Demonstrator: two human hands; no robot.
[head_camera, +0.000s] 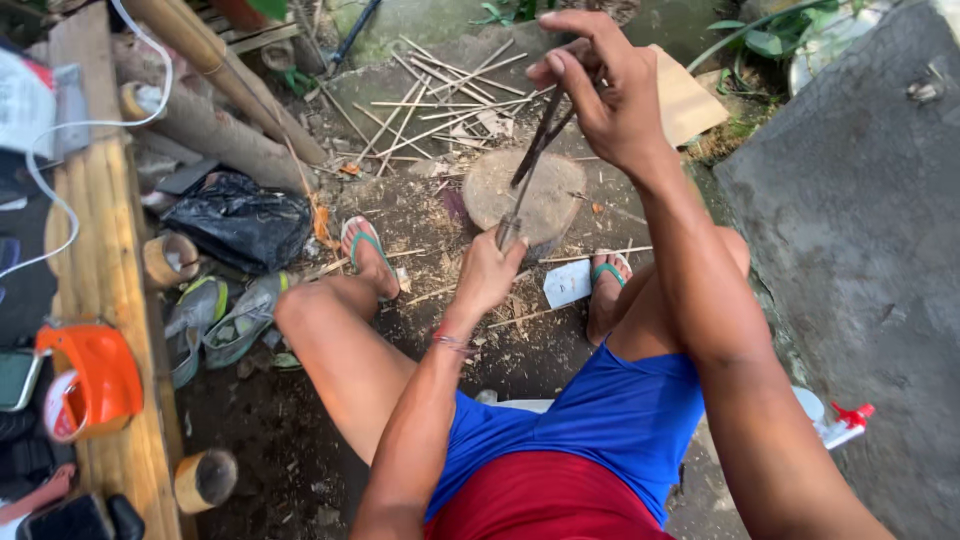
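1. Concrete slab (860, 230), grey and rough, filling the right side; upper corner cut off by the frame edge.
2. Wooden bench (105, 270) down the left edge, carrying an orange cup-like item (95, 385), a white cable (60, 170) and dark objects only half in view at the margin, too cropped to name.
3. Bamboo poles (215, 95) lying slantwise at upper left, tops out of frame; short cut bamboo sections (205, 480) standing near the bench.
4. Black plastic bag (240, 225), crumpled on the dirt beside worn sandals (215, 320).
5. Round wooden chopping block (525, 195) on the ground between both feet in green-strapped flip-flops, partly covered by the hands' work.
6. Scattered bamboo splints (440, 95) beyond the block, loose on the ground.
7. Right hand (600, 95), raised above the block, fingers pinched shut on the upper end of thin dark bamboo strips (540, 140).
8. Left hand (490, 270), lower, fist closed around a knife (512, 228); handle hidden inside the fist, blade narrow and hard to make out, running up along the strips over the block.
9. White spray bottle with red nozzle (840, 420) at lower right, mostly hidden behind the right arm.
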